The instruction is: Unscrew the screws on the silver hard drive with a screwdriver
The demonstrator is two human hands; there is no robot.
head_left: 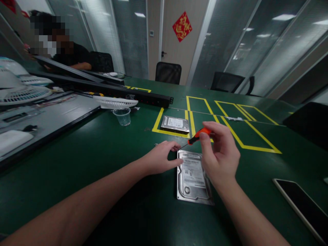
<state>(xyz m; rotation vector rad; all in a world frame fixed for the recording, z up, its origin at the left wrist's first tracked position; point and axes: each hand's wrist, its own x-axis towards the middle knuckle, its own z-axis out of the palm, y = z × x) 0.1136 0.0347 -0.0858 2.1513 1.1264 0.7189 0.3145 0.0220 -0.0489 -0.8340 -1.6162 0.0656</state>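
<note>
A silver hard drive [193, 177] with a white label lies flat on the green table in front of me. My right hand [219, 150] is closed round the orange and black handle of a screwdriver [198, 135]. The thin shaft slants down left, its tip at the drive's far left corner. At that same corner my left hand [164, 155] grips the drive's edge, thumb on the cover and fingertips curled close to the screwdriver tip. What those fingertips touch is partly hidden. A second hard drive [175, 123] lies farther back inside a yellow tape outline.
A clear plastic cup [123, 117] stands left of the second drive, by a white slotted cover [115, 101]. A long black bar [146, 97] and a large panel [64, 112] occupy the left. A phone [302, 205] lies at right. A person [79, 56] sits at the far left.
</note>
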